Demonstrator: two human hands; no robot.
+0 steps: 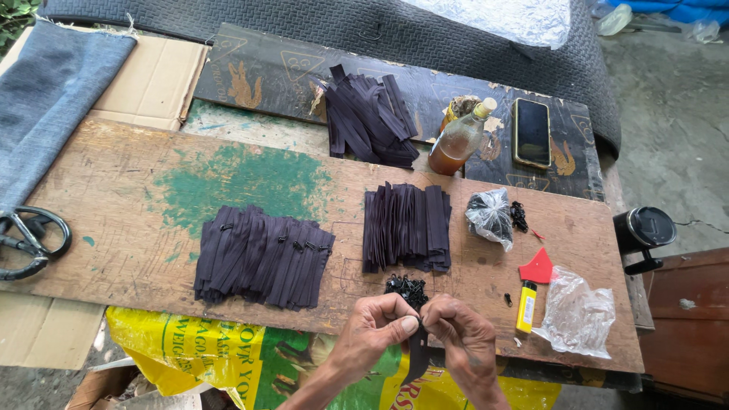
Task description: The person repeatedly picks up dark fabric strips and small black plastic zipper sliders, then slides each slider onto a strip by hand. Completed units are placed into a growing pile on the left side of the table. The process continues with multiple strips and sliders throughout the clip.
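My left hand (374, 328) and my right hand (462, 336) meet at the near edge of a worn wooden board (129, 228), both pinching one dark zipper strip (417, 357) that hangs down between them. Just beyond my fingers lies a small heap of black zipper sliders (406, 287). Farther on the board sit two rows of dark zipper strips: one in the middle (406, 226) and one to the left (262, 257) with sliders fitted. A loose pile of strips (369, 115) lies at the back.
A yellow lighter (525, 306), a red paper scrap (538, 268) and clear plastic bags (577, 313) lie at the right. A bottle of amber liquid (459, 138) and a phone (531, 131) stand behind. Scissors (29, 241) rest at the left edge; a black mug (644, 231) far right.
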